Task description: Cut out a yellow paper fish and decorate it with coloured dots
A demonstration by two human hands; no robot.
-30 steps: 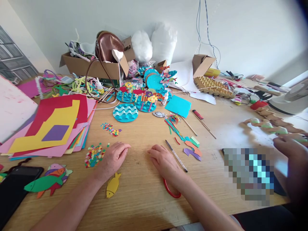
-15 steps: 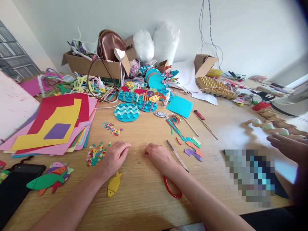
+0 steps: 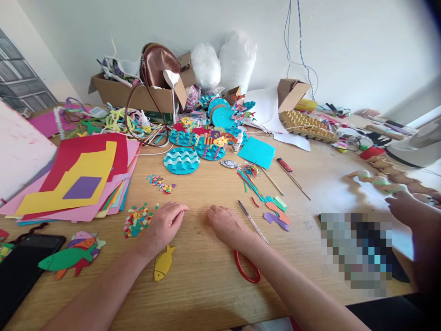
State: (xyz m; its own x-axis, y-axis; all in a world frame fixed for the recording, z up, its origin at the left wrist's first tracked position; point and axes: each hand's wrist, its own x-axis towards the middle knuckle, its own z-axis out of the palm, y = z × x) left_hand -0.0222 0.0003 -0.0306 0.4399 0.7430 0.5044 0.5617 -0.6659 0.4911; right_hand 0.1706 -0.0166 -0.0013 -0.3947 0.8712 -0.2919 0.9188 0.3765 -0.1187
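My left hand (image 3: 165, 225) rests on the table with its fingers curled in and the thumb laid along them; I see nothing in it. Beside it lies a pile of coloured paper dots (image 3: 139, 219), and below the wrist a yellow paper fish (image 3: 164, 264). My right hand (image 3: 225, 224) lies opposite with its fingers folded under, and no object shows in it. A pen (image 3: 253, 221) lies just to its right. Under my right forearm a red scissors handle (image 3: 247, 271) sticks out, the rest being hidden.
Paper fish (image 3: 69, 258) and a black phone (image 3: 24, 271) lie at left, below stacked coloured sheets (image 3: 117, 161). Blue wave-patterned discs (image 3: 181, 161), a blue sheet (image 3: 257, 152) and paper scraps (image 3: 277, 220) lie ahead. Another person's hand (image 3: 408, 209) works at far right.
The other person's hand at far right has shifted slightly and turned over the wavy strip with green pieces. My own two hands have stayed in place.
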